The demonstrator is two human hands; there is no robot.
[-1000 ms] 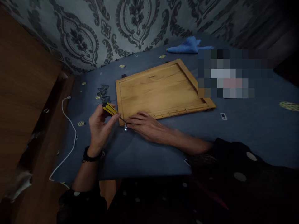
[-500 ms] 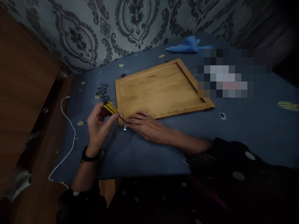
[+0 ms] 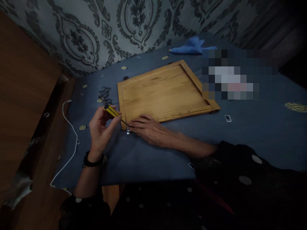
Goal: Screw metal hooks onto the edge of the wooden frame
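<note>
My left hand (image 3: 102, 127) is closed around the yellow and black handle of a screwdriver (image 3: 112, 111), which slants down to the right. Its thin shaft ends at the near left corner of a framed wooden panel (image 3: 160, 91) lying on the bed-like surface. A small shiny metal fitting (image 3: 128, 130) juts from the panel's edge there. My right hand (image 3: 153, 131) rests across that edge, fingers pressed together, fingertips at the screwdriver tip and fitting. The right thumb and the exact tip contact are hidden.
Several metal pieces (image 3: 104, 92), hinge-like, lie left of the panel. A blue cloth (image 3: 189, 46) lies behind it, beside a blurred-out patch at right. A white cable (image 3: 76, 137) runs along the left edge of the dark blue patterned cover (image 3: 153, 166). Patterned wallpaper stands behind.
The screwdriver handle has turned slightly in my left fingers and sits a little lower. My right hand stays in place on the panel's edge.
</note>
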